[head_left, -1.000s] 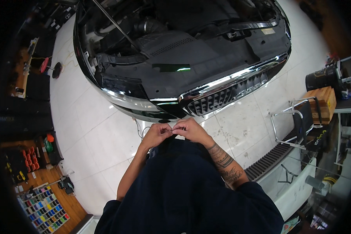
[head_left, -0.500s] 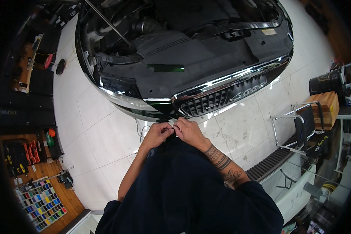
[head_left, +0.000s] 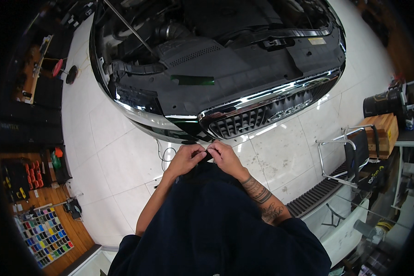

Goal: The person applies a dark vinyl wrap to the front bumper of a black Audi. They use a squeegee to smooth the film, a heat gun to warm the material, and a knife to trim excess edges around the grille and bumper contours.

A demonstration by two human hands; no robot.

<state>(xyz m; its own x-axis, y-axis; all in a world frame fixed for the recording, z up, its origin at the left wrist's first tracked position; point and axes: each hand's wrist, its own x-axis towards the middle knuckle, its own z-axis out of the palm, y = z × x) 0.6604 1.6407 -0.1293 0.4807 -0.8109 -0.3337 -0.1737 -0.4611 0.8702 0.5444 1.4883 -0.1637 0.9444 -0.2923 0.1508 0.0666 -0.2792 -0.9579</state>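
Note:
My left hand [head_left: 186, 158] and my right hand [head_left: 224, 156] meet in front of my body, just short of the car's front bumper. Thumb and fingers of each are pinched together, almost touching the other hand's. A small dark bit shows between the fingertips, too small to name. Beyond them stands a dark car with its hood raised; its chrome-edged grille [head_left: 262, 117] is ahead and to the right, its left-side headlight [head_left: 138, 101] ahead and to the left. A glossy dark green strip [head_left: 193, 80] lies flat on the black panel [head_left: 244, 69] behind the grille.
Pale floor tiles [head_left: 119, 161] surround the car, with a thin cable loop [head_left: 166, 154] left of my hands. At right stand a metal-framed chair [head_left: 349, 154], a wooden block [head_left: 381, 133] and a floor grate [head_left: 308, 202]. A colour swatch board [head_left: 43, 237] lies at lower left.
Both hands stay pinched together near the bumper, with the right fingers slightly shifted. A little more of the dark bit shows between them. The view has moved slightly.

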